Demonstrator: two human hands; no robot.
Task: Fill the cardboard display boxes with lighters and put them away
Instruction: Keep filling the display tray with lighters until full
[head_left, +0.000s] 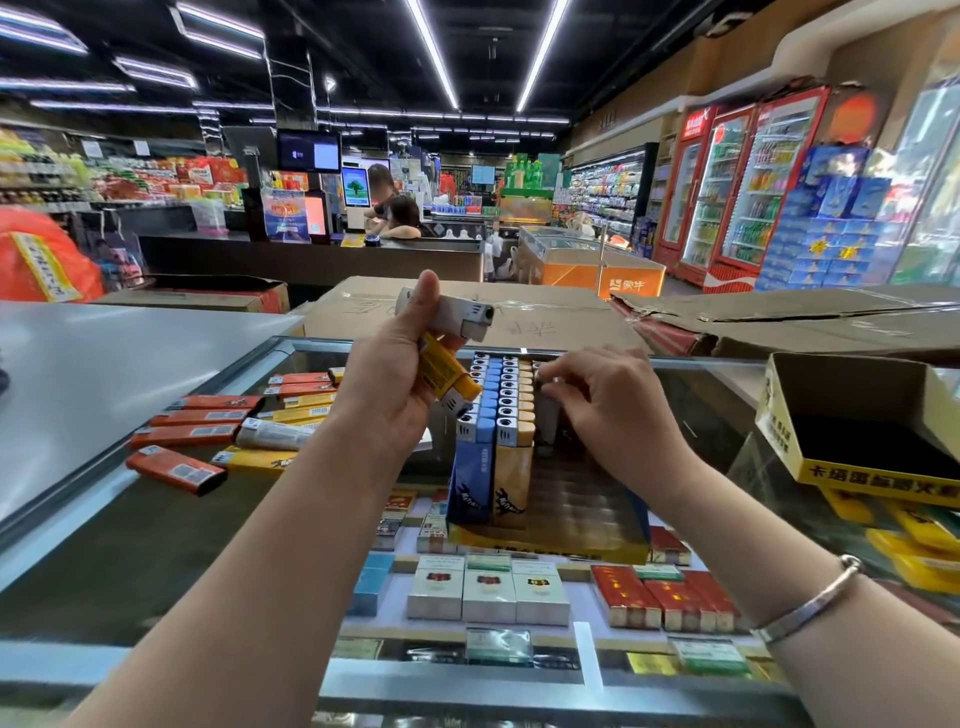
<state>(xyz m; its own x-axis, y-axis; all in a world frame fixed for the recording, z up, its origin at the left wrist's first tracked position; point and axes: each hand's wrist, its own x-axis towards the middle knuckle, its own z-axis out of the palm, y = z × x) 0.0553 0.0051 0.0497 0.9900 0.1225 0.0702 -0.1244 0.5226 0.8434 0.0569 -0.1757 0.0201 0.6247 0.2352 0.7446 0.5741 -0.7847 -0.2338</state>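
Observation:
A yellow cardboard display box stands on the glass counter, holding rows of upright blue and yellow lighters. My left hand grips a few loose lighters above it: a white one on top and a yellow one below. My right hand pinches a grey lighter standing at the right end of the rows. Several orange, yellow and white lighters lie loose on the counter to the left. An empty yellow display box sits at the right.
The glass counter shows cigarette packs beneath. Brown cartons lie behind the box, and flattened cardboard lies at the right. A grey tabletop lies left. People stand at the checkout beyond.

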